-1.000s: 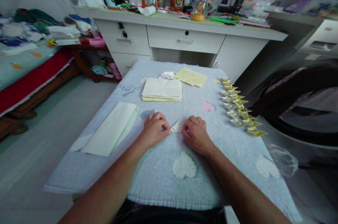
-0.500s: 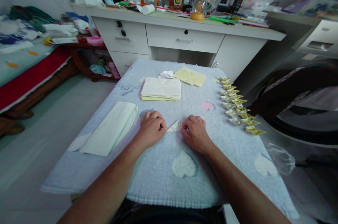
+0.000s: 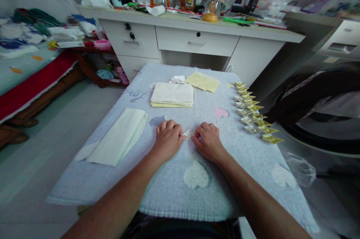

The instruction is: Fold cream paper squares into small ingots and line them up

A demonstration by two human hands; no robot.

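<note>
A small piece of folded paper, pale with a faint pattern, lies on the cloth-covered table between my hands. My left hand pinches its left end, fingers curled. Its right end is gripped by my right hand, thumb and fingers closed together. Both hands rest on the cloth and hide the paper's ends. Beyond them lies a stack of white and yellow paper sheets. A larger folded white paper bundle is left of my left hand.
Several folded paper boats stand in rows along the table's right side. A yellow sheet and a crumpled white paper lie at the back. Behind stands a cluttered white desk; a washing machine is to the right.
My left hand has moved right, closer to my right hand, and now pinches the left end of the folded paper. Less of the paper shows between the hands. My right hand has hardly moved.
</note>
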